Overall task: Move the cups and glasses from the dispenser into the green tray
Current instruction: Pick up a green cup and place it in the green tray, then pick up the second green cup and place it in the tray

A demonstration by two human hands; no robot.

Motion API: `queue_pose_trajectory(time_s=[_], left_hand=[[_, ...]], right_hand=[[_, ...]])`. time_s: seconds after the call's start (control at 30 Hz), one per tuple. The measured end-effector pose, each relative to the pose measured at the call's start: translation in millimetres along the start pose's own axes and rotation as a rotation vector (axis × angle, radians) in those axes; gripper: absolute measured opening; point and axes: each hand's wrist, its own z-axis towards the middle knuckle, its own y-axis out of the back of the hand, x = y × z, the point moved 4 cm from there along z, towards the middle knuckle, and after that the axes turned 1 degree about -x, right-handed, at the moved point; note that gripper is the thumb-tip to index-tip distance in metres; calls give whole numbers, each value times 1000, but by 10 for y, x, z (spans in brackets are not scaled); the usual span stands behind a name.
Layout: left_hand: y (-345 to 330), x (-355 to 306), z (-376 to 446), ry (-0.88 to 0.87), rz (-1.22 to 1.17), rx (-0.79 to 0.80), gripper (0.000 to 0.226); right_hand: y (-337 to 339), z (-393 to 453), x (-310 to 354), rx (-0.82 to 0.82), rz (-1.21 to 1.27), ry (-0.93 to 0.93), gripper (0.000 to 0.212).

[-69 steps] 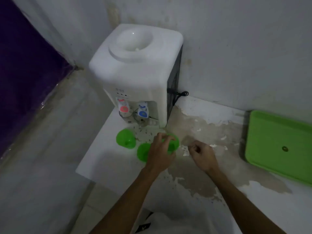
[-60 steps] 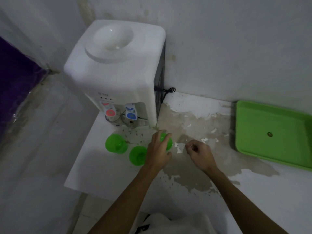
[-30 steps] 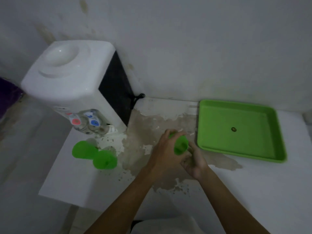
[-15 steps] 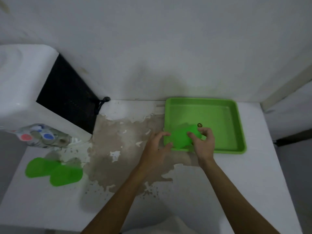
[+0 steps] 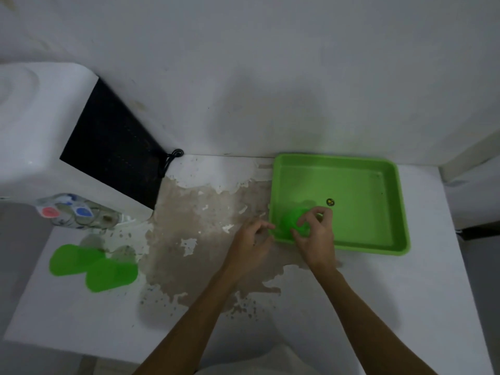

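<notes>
We see a shallow rectangular green plastic tray [image 5: 378,185] lying on the white surface with peeling, stained paint [image 5: 405,307], against the wall. Inside the tray, at its near-left corner, sits a translucent green plastic cup [image 5: 290,221], blurred so that we cannot tell whether it rests on the tray floor. Our right hand [image 5: 315,236] curls its fingers [image 5: 322,212] around that cup and holds it. A small dark round mark [image 5: 330,202] shows at the middle of the tray floor; we cannot read anything on it. Our left hand [image 5: 253,243] hovers just left of the tray's near-left corner, its fingers [image 5: 266,226] loosely bent and holding nothing. Far left of the tray stands a white countertop water dispenser with a black side panel [image 5: 40,125], with a red tap [image 5: 49,212] and a blue tap [image 5: 81,211]. Two more green plastic cups [image 5: 92,266] lie touching on the surface in front of it. No writing is legible.
</notes>
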Motion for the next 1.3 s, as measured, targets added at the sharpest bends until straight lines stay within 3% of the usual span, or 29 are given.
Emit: queue_pose_trajectory(time_s=[0.13,0.3,0.43,0.6,0.7,0.87,1.0,1.3], left_hand=[[84,-11,-49,9,-10,-15,25],[279,56,-201,11,8,-39,29],[564,232,-424,-19,79,-67,23],[1314,666,-933,75,128,-230,16],[1612,850,-1114,102,175,-313,17],[2083,1115,-1370,175,307,-469,19],[2510,1329,-1583,181,448,-646,33],[2719,1672,-1494,280,507,-428,74]], right_hand=[[-13,-12,66,41,-31,21,27],[37,-62,298,-48,-180,135,29],[-117,-183,608,-27,-111,248,16],[-820,-505,1175,184,89,171,4],[-1134,-641,1336,309,123,39,8],[-1607,-842,1595,441,189,-20,10],[-2033,-1013,1889,537,232,-83,10],[-2378,-1111,2113,563,234,-123,27]])
